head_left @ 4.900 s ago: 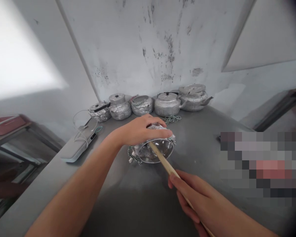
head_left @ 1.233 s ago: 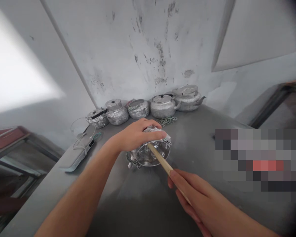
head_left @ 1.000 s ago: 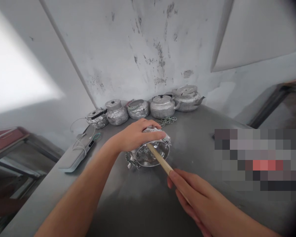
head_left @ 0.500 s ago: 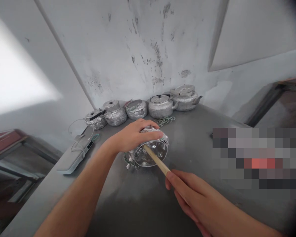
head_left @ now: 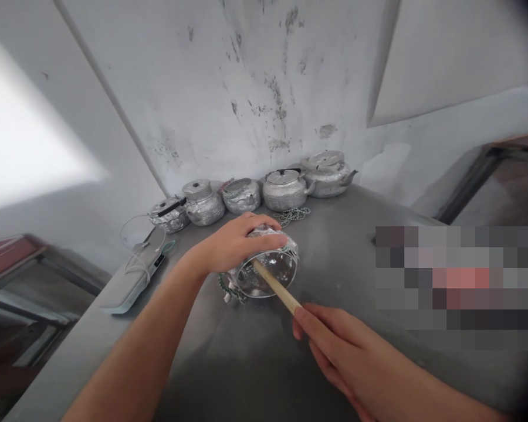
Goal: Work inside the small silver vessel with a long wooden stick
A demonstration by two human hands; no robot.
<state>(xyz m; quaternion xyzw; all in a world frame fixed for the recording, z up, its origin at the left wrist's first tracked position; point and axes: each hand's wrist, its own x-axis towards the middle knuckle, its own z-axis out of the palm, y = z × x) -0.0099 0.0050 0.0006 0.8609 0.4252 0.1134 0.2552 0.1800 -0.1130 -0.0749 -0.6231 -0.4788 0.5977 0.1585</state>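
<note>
A dented, silvery metal kettle [head_left: 286, 272] lies tilted on its side, its round mouth facing me. Fingers and thumb of my left hand [head_left: 237, 243] are wrapped over its upper side, gripping it against the table. My right hand [head_left: 338, 346] is closed around a pale wooden stick [head_left: 278, 287]. The stick's far end reaches through the mouth into the kettle, where its tip is hard to make out. Green-and-white cord [head_left: 231, 289] bunches at the kettle's left side, and some of it shows under my left thumb.
Along the wall stand several dented kettles, among them a lidded one [head_left: 284, 193] and an open one [head_left: 242, 196]. Patterned cord [head_left: 294, 216] lies before them. A flat grey device [head_left: 136, 281] with a white cable rests by the grey table's [head_left: 229, 375] left edge. The right side is pixelated.
The whole scene has shifted slightly left with the camera. Both hands keep their grips, and the kettle and stick stay in nearly the same position.
</note>
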